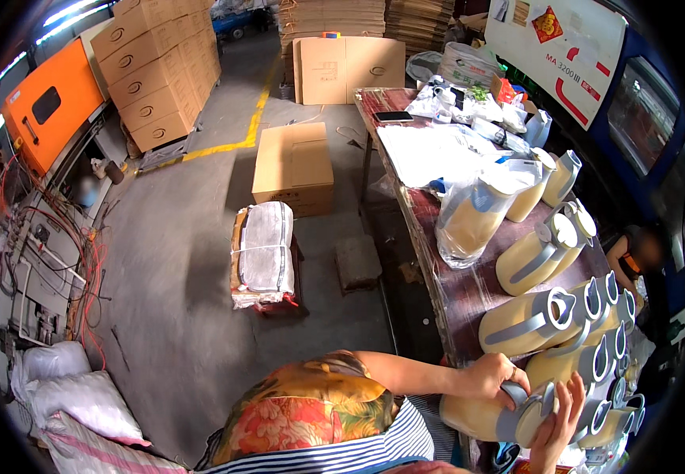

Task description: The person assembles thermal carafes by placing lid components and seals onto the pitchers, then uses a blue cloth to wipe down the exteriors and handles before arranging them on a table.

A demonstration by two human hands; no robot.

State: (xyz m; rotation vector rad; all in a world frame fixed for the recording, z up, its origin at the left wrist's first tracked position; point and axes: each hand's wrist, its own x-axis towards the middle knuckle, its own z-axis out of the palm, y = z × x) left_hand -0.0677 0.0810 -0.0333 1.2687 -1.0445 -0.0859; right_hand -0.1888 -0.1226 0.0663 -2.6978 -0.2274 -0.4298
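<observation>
Jug (469,416), held at a reddish table (461,304) (stacked cartons (151,85) across grey floor (161,253)).

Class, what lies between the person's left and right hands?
The grey-trimmed end of a cream jug lies between left hand and right hand, in the head view.

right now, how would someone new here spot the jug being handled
Find the long dark-red table on the right and follow it down to its near end. At the edge there, beside the rows of cream-and-grey jugs, is one more cream jug. Unlike its neighbours, it has the left hand and right hand on it.
</observation>
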